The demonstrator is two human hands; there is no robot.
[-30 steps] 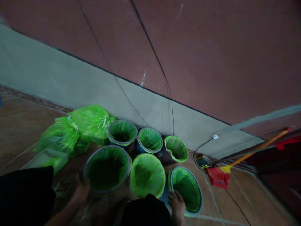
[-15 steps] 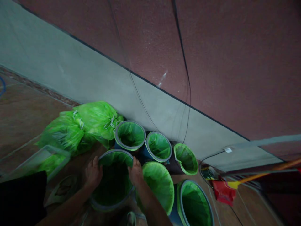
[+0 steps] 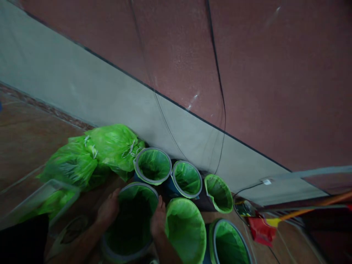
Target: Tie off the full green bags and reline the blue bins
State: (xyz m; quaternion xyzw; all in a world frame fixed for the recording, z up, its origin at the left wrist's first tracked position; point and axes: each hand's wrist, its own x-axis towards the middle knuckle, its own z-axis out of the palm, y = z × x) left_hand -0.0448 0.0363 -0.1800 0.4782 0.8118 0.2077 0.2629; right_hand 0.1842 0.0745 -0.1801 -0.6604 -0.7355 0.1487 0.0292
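A round trash bin [image 3: 137, 187] with a grey rim ring and a green bag lining it stands below me, its inside dark. On its left side, my left hand [image 3: 109, 207] clasps the rim. My right hand [image 3: 158, 217] holds the opposite side, with fingers along the outside of the ring. Both thumbs are hard to see in the dim light. Just right of my right hand stands another bin [image 3: 187, 231], lined in green and without a grey ring showing.
More green-lined bins, such as this ringed one [image 3: 152, 165], line the wall [image 3: 110, 95]. Knotted green trash bags [image 3: 107, 146] lie left, beside a clear plastic box [image 3: 62, 205] holding green bags. A red dustpan [image 3: 261, 229] and a cable [image 3: 249, 189] are at right.
My view has tilted slightly up, so the bins and bags appear lower. Both hands stay at the rim of the same bin.
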